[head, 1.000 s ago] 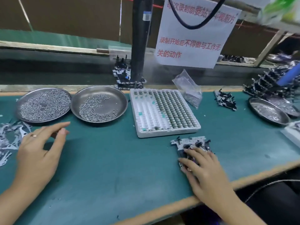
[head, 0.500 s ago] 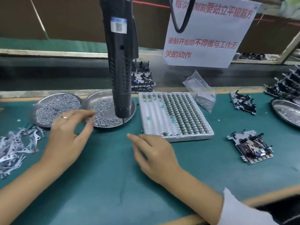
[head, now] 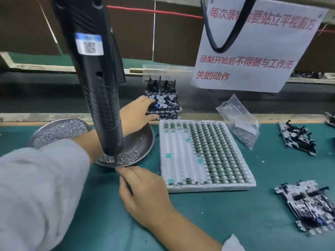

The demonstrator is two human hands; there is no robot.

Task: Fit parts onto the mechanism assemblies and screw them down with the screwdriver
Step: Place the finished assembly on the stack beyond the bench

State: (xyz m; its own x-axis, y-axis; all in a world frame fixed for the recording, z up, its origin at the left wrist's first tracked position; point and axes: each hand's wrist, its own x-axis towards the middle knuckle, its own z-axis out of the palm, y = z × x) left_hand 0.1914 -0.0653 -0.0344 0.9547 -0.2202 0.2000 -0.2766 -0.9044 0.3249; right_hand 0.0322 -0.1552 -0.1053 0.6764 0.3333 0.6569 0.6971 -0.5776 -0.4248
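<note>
Your left hand (head: 137, 115) is stretched far forward, past the round steel dish of screws (head: 143, 142), with fingers and thumb closing round the near left corner of the stack of black-and-silver mechanism assemblies (head: 164, 104) at the back of the teal bench (head: 235, 223). These plates look light but stiff, studded with small levers and posts that could bend or snag, so lift the top one by its metal edges, not its parts. Your right hand (head: 143, 192) rests just below that dish, fingers loosely curled near its rim; whether they pinch anything, I cannot tell. The black electric screwdriver (head: 97, 84) hangs untouched just left of your reaching hand.
</note>
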